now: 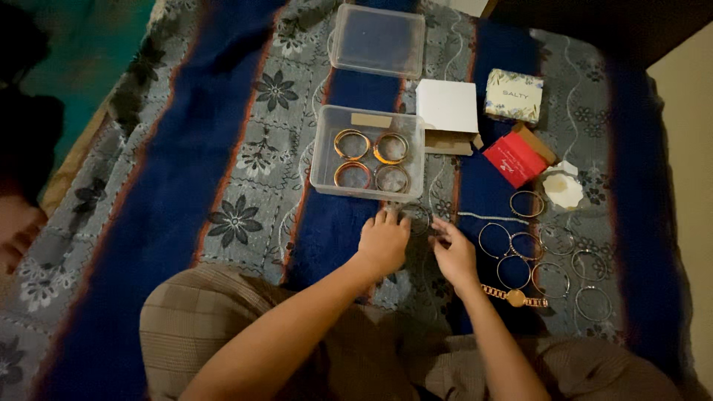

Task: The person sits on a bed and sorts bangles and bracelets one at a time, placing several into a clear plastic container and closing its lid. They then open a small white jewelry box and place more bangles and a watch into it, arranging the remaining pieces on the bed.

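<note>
Upright — red box (515, 157) beside white box (446, 105)

Four bangles (370, 159) are counted inside one clear plastic box (321, 165), with one clear lid (379, 38) laid apart. About nine thin loose bangles (527, 203) are counted on the bed cover, though some overlap and the count is uncertain. One wristwatch (515, 298), one white box (447, 105), one patterned box (513, 96), one red box (515, 159) and one white holder (563, 188) are seen.
</note>
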